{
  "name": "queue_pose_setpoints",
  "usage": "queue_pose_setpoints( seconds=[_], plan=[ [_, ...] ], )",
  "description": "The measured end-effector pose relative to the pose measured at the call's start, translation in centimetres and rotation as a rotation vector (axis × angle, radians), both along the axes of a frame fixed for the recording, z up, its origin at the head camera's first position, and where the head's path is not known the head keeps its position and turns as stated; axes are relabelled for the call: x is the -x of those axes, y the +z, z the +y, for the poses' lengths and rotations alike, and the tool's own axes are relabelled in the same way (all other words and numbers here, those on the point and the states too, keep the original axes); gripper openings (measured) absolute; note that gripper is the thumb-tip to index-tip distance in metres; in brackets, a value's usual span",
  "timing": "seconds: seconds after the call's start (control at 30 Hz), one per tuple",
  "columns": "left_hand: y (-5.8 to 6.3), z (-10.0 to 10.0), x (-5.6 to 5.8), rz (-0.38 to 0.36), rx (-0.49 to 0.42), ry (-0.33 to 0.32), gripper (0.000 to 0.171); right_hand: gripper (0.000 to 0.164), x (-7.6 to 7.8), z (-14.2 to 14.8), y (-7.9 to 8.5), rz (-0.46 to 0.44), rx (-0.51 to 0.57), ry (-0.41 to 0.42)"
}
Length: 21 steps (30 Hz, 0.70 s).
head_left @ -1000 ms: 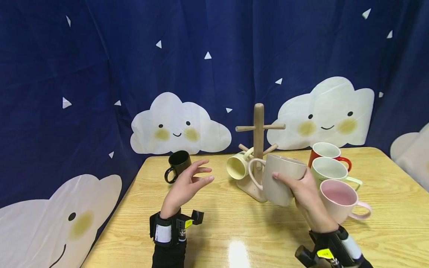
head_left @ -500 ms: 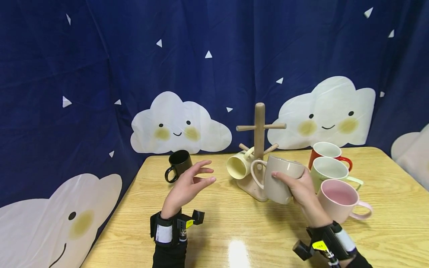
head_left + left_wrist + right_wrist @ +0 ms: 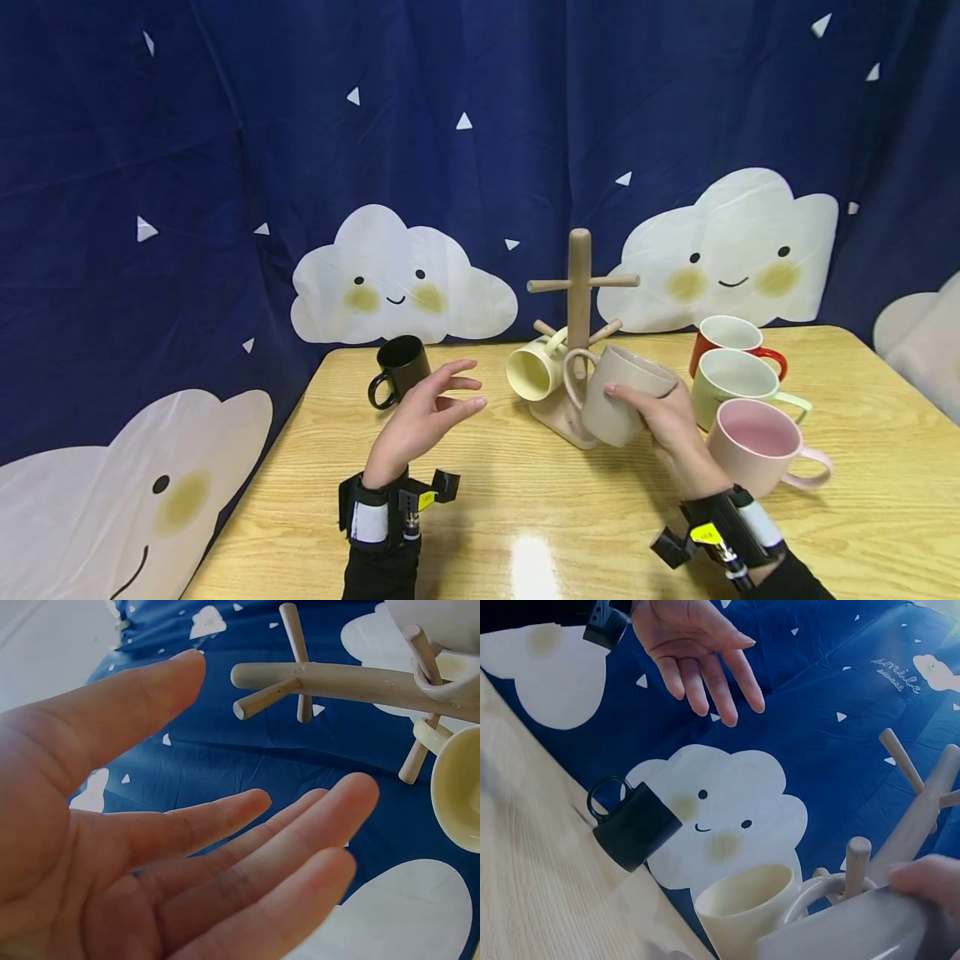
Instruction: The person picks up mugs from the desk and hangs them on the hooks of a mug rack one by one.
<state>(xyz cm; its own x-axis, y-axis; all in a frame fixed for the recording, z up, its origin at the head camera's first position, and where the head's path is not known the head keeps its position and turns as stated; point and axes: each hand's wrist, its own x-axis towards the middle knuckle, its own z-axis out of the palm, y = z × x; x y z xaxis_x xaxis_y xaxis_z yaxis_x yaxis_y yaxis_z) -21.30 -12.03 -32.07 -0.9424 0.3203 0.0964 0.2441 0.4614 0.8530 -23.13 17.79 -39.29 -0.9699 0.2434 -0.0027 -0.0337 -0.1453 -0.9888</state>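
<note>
My right hand [image 3: 671,425] grips a grey-beige mug [image 3: 626,396] by its body, tilted, with the handle towards the wooden mug tree [image 3: 579,308]. In the right wrist view a front peg [image 3: 857,859] of the tree shows through the loop of the mug's handle [image 3: 825,889]. A pale yellow mug [image 3: 531,372] hangs tilted by its handle from a lower peg at the left. My left hand [image 3: 423,412] is held in the air left of the tree, fingers relaxed and spread, holding nothing; the left wrist view shows its palm [image 3: 97,877].
At the right stand a red mug [image 3: 701,350] with a white inside, a pale green mug [image 3: 712,404] and a pink mug [image 3: 750,467], in a row. A black mug [image 3: 402,367] stands at the back left of the wooden table [image 3: 480,517]. Behind hangs a blue curtain [image 3: 465,183].
My right hand has moved the grey-beige mug slightly left and tilted it more, bringing its handle to the peg. The left hand has barely moved.
</note>
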Motion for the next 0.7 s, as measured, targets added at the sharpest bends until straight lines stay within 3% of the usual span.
queue_pose_setpoints(
  seconds=[0.13,0.37,0.53,0.7],
  plan=[
    [-0.1,0.0,0.0,0.004,0.003,0.004,0.053,0.056,-0.1,0.2,0.5,-0.057,-0.054,0.048],
    [-0.2,0.0,0.0,-0.007,0.015,0.016,0.054,0.09,-0.2,1.1,0.9,-0.19,-0.231,0.178],
    [0.0,0.0,0.0,0.003,0.017,0.005,0.054,0.094,-0.4,1.5,1.3,-0.218,-0.326,0.262],
    [0.0,0.0,0.0,0.003,0.034,0.003,0.053,0.095,-0.2,2.1,1.2,-0.231,-0.355,0.31]
  ],
)
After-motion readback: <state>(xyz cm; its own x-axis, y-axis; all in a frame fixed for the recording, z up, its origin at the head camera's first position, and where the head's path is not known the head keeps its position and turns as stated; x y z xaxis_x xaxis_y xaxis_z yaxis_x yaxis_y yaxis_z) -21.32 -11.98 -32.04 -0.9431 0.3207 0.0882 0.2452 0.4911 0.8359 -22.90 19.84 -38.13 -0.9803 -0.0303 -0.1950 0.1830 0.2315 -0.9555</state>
